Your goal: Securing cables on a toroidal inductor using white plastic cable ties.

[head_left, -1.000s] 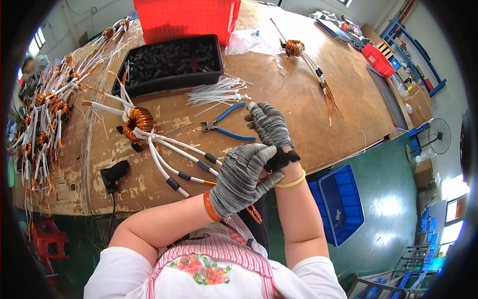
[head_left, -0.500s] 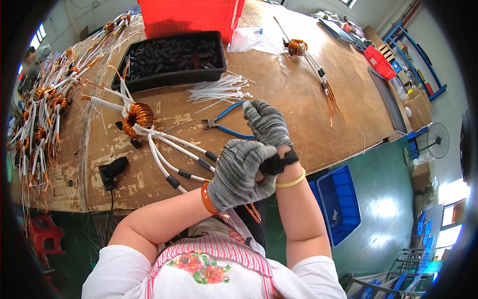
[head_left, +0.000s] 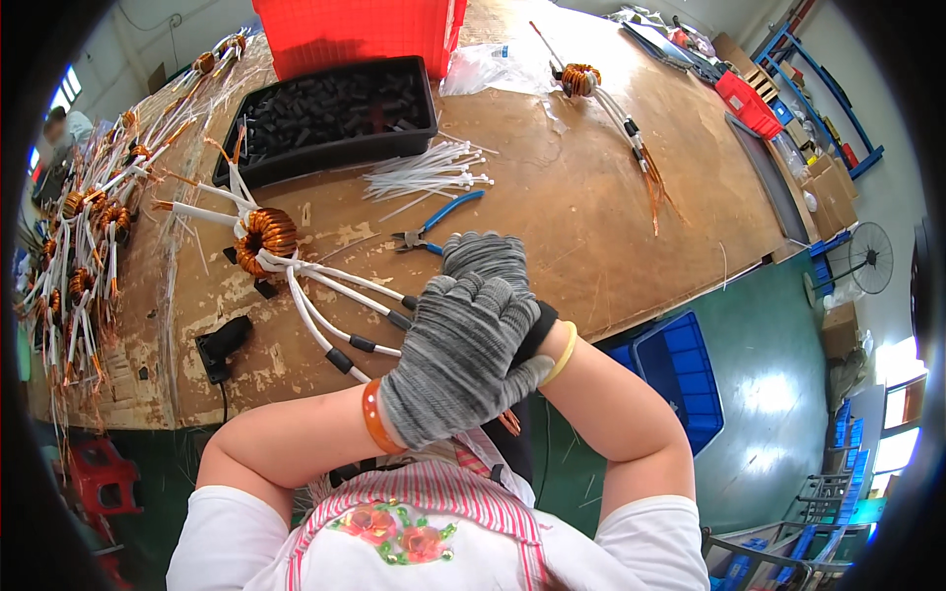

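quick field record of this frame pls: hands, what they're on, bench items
left hand: grey knit glove, laid over the right hand, orange wristband
right hand: grey knit glove, mostly covered, yellow wristband
contact: hands meet at the white sleeved leads; exact grip hidden
coil: copper toroid on the wooden bench, leads run to the hands
pliers: blue handles, beside the right hand, untouched
cable ties: white bundle
black tray: dark small parts
second coil: far side
finished coils: pile at left

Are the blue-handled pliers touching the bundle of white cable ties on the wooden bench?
Apart. The head view shows bare bench between the blue-handled pliers and the bundle of white cable ties just above them.
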